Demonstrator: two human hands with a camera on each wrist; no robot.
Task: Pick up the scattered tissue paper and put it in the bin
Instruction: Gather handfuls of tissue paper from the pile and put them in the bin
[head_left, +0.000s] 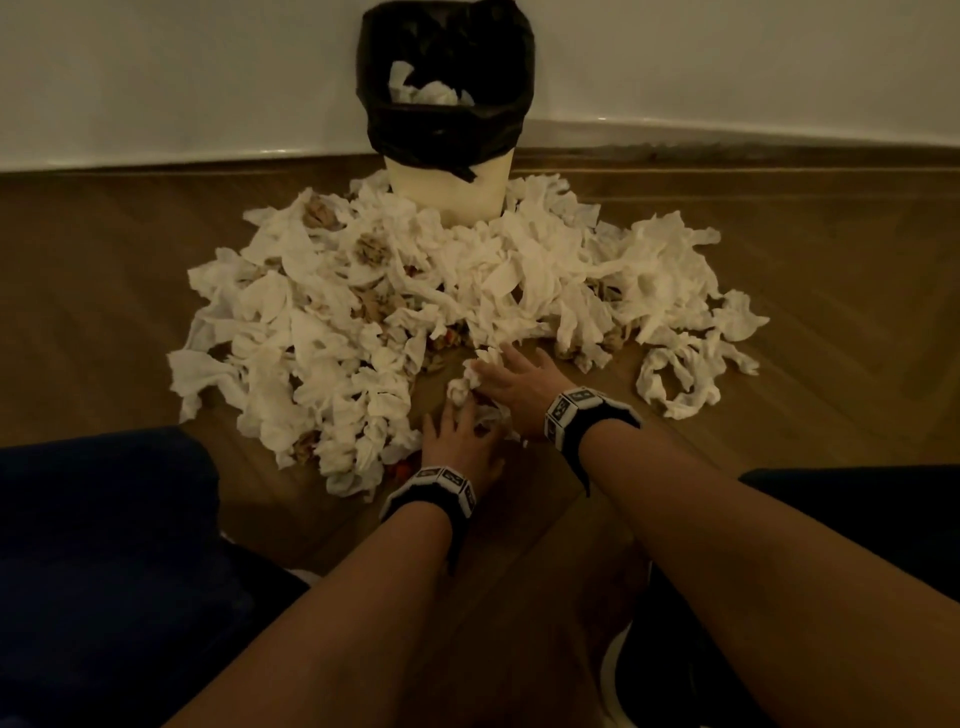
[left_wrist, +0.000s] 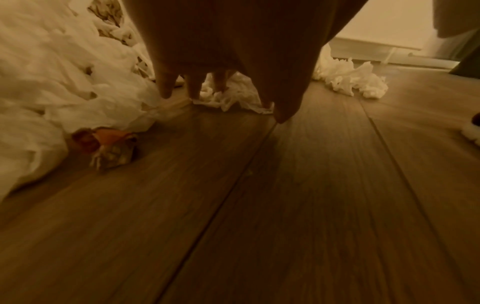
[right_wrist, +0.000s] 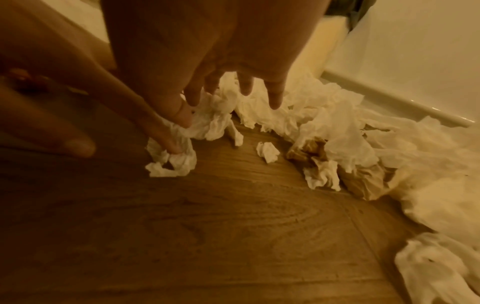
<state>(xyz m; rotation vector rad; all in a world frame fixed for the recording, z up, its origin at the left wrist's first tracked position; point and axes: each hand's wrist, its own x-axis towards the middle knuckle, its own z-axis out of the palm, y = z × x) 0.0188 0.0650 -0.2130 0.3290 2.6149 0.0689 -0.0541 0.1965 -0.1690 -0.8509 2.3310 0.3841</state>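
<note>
A cream bin (head_left: 448, 187) with a black liner (head_left: 447, 124) stands against the wall and holds some tissue. White tissue paper (head_left: 322, 332) lies in a wide heap around its base. At the heap's near edge is a small loose clump (head_left: 467, 387) (right_wrist: 172, 160). My left hand (head_left: 460, 415) (left_wrist: 233, 102) touches that clump with straight fingers, thumb apart. Just beyond it, my right hand (head_left: 498, 366) (right_wrist: 207, 107) pinches a crumpled tissue (right_wrist: 213, 123) between thumb and fingers. Both palms face the floor.
Brown crumpled paper (head_left: 371, 249) (right_wrist: 309, 152) and an orange-red wrapper (left_wrist: 103, 139) are mixed into the heap. A separate tissue loop (head_left: 675, 384) lies at the right. My dark-clad knees (head_left: 104, 545) flank the wooden floor (head_left: 831, 312). A skirting board (head_left: 727, 135) runs behind.
</note>
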